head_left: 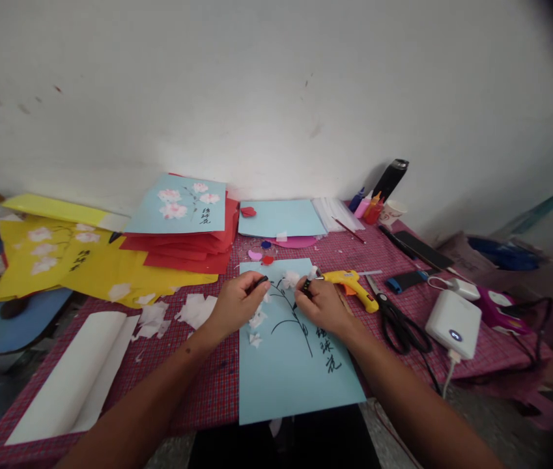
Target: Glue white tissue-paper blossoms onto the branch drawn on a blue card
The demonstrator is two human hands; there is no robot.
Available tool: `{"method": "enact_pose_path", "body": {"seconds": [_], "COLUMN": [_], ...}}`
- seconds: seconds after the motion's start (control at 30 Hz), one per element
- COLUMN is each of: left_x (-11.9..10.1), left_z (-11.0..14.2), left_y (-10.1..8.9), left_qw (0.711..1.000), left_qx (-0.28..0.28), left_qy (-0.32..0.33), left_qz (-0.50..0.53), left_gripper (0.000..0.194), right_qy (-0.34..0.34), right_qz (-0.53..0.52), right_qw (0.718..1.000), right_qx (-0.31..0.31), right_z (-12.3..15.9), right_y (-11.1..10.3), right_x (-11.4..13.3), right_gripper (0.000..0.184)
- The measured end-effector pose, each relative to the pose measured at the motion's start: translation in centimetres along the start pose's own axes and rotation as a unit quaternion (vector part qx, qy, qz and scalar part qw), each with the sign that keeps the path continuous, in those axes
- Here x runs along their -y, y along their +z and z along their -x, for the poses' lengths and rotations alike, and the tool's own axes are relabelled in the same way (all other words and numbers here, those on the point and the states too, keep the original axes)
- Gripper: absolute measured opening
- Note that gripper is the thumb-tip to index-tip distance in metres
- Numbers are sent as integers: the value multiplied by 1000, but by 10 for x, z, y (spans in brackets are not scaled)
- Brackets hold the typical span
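A light-blue sheet (276, 384) lies in front of me, with black painted branches, black characters and white paper blossoms (290, 280) on it. Over its upper left edge, my left hand (240, 301) pinches a small black piece (260, 280) that looks like a pen cap. My right hand (325, 303) is closed around a black pen (307, 286) above the upper right of the sheet, beside the top blossom. The fingers cover part of the pen. Smaller white paper blossoms (255, 340) sit along the sheet's left side.
To the right lie a yellow glue gun (354, 286), black scissors (403, 329) and a white power bank (453, 326). Torn white paper (197, 311) and a folded white sheet (68, 378) are on the left. Behind stands a red paper stack (188, 251) bearing a finished-looking blue picture (178, 203).
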State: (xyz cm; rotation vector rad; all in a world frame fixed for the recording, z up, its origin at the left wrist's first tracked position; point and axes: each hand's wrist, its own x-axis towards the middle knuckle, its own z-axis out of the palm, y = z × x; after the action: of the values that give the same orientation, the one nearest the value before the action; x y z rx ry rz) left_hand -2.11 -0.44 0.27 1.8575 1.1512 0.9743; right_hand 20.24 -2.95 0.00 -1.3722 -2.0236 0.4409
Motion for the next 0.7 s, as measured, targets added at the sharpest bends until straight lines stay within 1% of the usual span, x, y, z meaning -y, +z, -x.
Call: {"method": "enact_pose_path", "body": {"seconds": [0.2, 0.4, 0.47, 0.7], "left_x": [3, 2, 2, 4], "left_z": [1, 0, 0, 0], "left_y": [0, 1, 1, 1], "left_qw": [1000, 1000, 1000, 1000], "left_qx": [7, 5, 4, 4], "left_qy": [-10, -7, -6, -5], "left_qz": [1, 4, -1, -3], "left_gripper": [24, 24, 25, 24], "right_qy": [0, -10, -8, -5], "right_qz": [-8, 1, -1, 1], "right_qw": [999, 1000, 1000, 998], "right_qx": [-32, -2, 0, -67], "right_z": [1, 0, 0, 2], "right_y": [0, -1, 0, 6], "right_x": [-5, 2, 1, -19], "right_gripper": [14, 17, 16, 15]}}
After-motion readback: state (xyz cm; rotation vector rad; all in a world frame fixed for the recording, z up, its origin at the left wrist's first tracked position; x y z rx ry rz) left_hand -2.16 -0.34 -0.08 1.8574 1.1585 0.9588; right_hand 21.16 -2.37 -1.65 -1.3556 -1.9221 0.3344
